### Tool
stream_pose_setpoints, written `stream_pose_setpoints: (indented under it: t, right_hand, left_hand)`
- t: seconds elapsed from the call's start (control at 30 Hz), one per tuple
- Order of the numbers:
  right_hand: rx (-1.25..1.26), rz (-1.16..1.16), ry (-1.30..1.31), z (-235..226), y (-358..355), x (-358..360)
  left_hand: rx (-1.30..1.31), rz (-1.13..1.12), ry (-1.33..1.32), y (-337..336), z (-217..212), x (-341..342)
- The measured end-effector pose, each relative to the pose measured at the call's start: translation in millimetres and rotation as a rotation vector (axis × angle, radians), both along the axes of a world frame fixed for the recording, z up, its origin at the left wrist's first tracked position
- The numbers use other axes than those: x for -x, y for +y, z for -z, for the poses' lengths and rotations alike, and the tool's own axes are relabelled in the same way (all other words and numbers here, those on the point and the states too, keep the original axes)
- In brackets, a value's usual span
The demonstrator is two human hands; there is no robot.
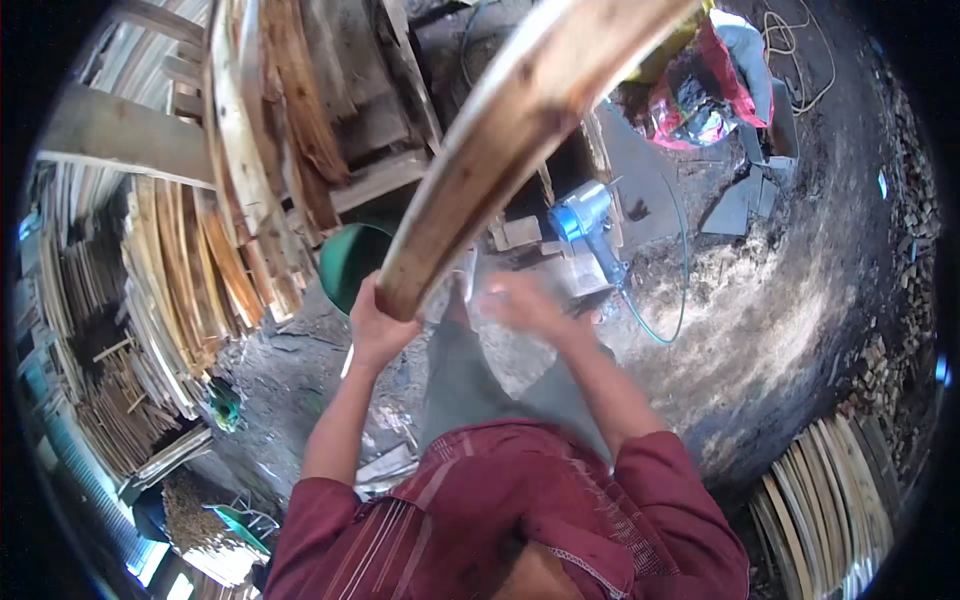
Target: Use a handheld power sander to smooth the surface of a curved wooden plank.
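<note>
A long wooden plank (500, 125) with brown knots slants up and away from me toward the top of the view. My left hand (378, 332) is closed round its near end. Apart from the plank, to its right, my right hand (522, 303) is smeared by motion, so its fingers cannot be made out. Just beyond that hand lies a silver and blue air nail gun (588, 215), with a thin green hose (684, 270) curving away from its handle. A round green bucket (348, 262) stands left of the plank's near end, partly hidden behind it.
Stacked long boards (290, 110) rise at the far left, with more slats (165, 270) nearby. Behind the nail gun sits a red and white sack (700, 95) holding dark material. Upright boards (825, 505) stand at the lower right. Wood chips (910, 290) line the right edge.
</note>
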State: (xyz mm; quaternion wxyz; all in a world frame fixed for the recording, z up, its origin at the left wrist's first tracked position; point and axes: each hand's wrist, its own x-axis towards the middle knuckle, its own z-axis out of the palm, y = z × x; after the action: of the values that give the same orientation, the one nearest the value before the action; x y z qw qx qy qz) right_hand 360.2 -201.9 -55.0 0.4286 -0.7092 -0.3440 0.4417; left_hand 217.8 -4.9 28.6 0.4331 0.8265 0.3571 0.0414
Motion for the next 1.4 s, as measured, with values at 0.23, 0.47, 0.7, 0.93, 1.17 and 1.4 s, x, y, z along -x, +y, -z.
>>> stream_pose_setpoints:
  t: [0.23, 0.47, 0.7, 0.93, 1.17, 1.4]
  right_hand:
    - [0.672, 0.44, -0.491, 147, -119, -47]
    - [0.955, 0.419, -0.556, 181, -98, -74]
    - [0.84, 0.473, -0.26, 154, -93, -108]
    - [0.03, 1.09, 0.906, 86, -76, -130]
    - [-0.098, 1.06, 1.04, 105, -75, -143]
    - [-0.021, 1.043, 1.072, 119, -71, -153]
  left_hand:
    - [-0.27, 0.225, 0.623, 40, 138, 180]
    - [-0.292, 0.286, 0.748, 56, 142, 156]
    - [-0.193, 0.347, 0.782, 79, 146, 148]
    - [-0.011, 0.353, 0.848, 101, 152, 162]
    - [0.047, 0.367, 0.796, 106, 149, 149]
    - [0.031, 0.39, 0.81, 118, 165, 174]
